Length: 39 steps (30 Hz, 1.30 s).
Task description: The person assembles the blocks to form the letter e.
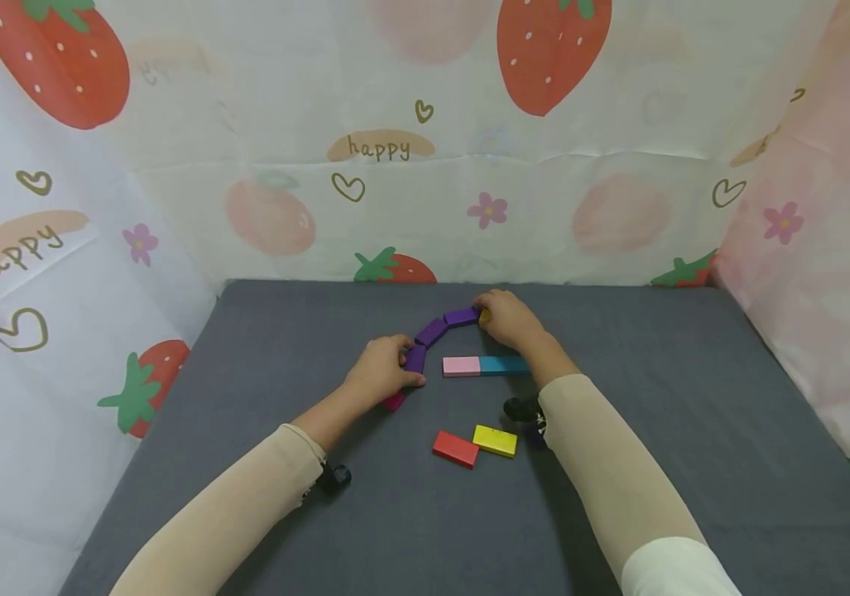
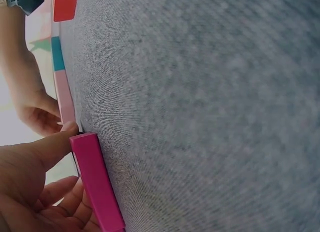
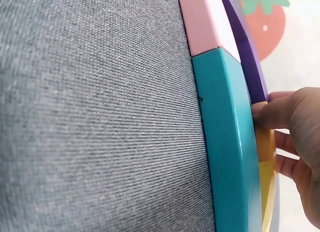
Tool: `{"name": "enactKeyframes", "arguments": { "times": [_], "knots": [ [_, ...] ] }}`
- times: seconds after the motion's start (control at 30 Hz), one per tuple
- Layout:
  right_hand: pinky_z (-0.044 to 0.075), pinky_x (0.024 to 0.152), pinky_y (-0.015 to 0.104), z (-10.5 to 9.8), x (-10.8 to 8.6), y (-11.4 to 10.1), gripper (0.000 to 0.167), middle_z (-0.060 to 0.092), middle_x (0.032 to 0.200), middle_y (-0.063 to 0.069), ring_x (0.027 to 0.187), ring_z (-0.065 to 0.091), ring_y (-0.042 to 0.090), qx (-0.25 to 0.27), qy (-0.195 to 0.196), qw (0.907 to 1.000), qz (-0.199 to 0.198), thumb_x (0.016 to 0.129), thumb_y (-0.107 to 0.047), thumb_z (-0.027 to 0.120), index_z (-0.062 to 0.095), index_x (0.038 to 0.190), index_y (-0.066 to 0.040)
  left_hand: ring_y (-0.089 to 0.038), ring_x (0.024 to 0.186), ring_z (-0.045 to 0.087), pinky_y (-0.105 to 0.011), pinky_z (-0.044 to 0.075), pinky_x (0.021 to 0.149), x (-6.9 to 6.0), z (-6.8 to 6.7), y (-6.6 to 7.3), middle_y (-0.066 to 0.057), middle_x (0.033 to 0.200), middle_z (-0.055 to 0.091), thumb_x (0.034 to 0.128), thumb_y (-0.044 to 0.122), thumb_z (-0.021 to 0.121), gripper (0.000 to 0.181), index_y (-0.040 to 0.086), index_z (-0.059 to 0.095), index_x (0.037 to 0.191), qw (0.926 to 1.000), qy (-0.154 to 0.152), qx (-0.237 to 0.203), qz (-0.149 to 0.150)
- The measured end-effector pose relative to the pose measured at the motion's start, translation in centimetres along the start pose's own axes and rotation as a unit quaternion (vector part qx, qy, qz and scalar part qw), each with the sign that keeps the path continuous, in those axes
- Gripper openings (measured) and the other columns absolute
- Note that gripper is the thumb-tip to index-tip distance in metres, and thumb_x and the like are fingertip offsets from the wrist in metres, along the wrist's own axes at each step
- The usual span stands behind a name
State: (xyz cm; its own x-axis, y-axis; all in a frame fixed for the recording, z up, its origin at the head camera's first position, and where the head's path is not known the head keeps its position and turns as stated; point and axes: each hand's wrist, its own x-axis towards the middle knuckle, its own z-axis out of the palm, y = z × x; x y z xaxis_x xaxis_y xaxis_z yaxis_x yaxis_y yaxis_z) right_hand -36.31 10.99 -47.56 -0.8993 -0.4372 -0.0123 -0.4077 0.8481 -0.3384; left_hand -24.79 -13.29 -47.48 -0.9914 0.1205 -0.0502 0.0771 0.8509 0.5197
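Arms [image 1: 238, 498] stretched forward, fingers [image 3: 275, 113] pinching purple block [image 1: 415, 359], orange block [image 3: 264, 146]

Purple blocks [image 1: 432, 332], magenta block [image 2: 97, 182], orange block [image 3: 264, 144], grey cloth [image 1: 700, 397], strawberry-print backdrop [image 1: 410, 219]

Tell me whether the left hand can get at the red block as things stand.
Probably yes: only gray cloth shows between the left hand and the red block in the head view, though the hand would likely have to leave the purple block it touches first.

The left grip [image 2: 25, 184] lies beside a magenta block [image 2: 97, 182], with a pink block [image 2: 64, 96] touching a teal block [image 2: 57, 54] beyond.
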Motion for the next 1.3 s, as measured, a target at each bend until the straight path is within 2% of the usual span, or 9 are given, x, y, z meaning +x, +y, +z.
{"name": "enactKeyframes", "arguments": {
  "times": [0.43,0.8,1.03,1.2,1.3],
  "knots": [
    [0.044,0.110,0.047,0.1,0.2,0.1,0.035,0.063,0.135,0.014,0.129,0.054,0.033,0.016,0.009,0.9998,0.004,0.099,-0.012,0.066,0.066,0.133,-0.007,-0.019,0.089,0.059,-0.036,0.052,0.078,0.1,-0.1,-0.1,-0.005,0.098,0.065,0.0821,0.034,0.088,0.064,0.007,0.063,0.135,1.0000,-0.005,0.001,-0.001],
    [0.037,0.117,0.047,-0.3,-0.2,-0.4,0.040,0.060,0.142,0.013,0.138,0.049,0.033,0.013,0.018,0.9992,-0.033,0.099,-0.014,0.068,0.063,0.138,-0.007,-0.020,0.092,0.060,-0.038,0.053,0.081,0.0,-0.1,0.0,-0.007,0.102,0.066,0.0828,0.032,0.088,0.064,0.007,0.062,0.135,1.0000,-0.006,-0.002,-0.001],
    [0.040,0.115,0.047,-0.6,-0.5,-1.4,0.034,0.062,0.139,0.012,0.135,0.052,0.032,-0.010,0.035,0.9954,-0.089,0.098,-0.011,0.068,0.069,0.132,-0.009,-0.020,0.094,0.061,-0.038,0.054,0.083,0.1,-0.1,0.2,-0.008,0.105,0.066,0.0830,0.033,0.087,0.065,0.006,0.061,0.137,0.9999,-0.010,-0.002,-0.004],
    [0.042,0.113,0.047,-0.6,-0.7,-2.5,0.032,0.064,0.135,0.012,0.130,0.054,0.032,-0.009,0.021,0.9896,-0.142,0.098,-0.009,0.067,0.071,0.130,-0.010,-0.021,0.094,0.062,-0.038,0.054,0.083,0.1,-0.1,0.0,-0.009,0.105,0.067,0.0820,0.033,0.088,0.065,0.006,0.062,0.135,1.0000,-0.006,-0.003,0.001],
    [0.043,0.112,0.047,-0.3,-0.7,-2.9,0.032,0.064,0.134,0.011,0.129,0.055,0.031,-0.010,0.012,0.9871,-0.159,0.098,-0.009,0.068,0.071,0.130,-0.010,-0.021,0.094,0.062,-0.038,0.054,0.082,0.2,-0.1,0.0,-0.009,0.104,0.067,0.0817,0.032,0.089,0.065,0.005,0.063,0.134,1.0000,-0.006,-0.002,0.003]
  ]
}}
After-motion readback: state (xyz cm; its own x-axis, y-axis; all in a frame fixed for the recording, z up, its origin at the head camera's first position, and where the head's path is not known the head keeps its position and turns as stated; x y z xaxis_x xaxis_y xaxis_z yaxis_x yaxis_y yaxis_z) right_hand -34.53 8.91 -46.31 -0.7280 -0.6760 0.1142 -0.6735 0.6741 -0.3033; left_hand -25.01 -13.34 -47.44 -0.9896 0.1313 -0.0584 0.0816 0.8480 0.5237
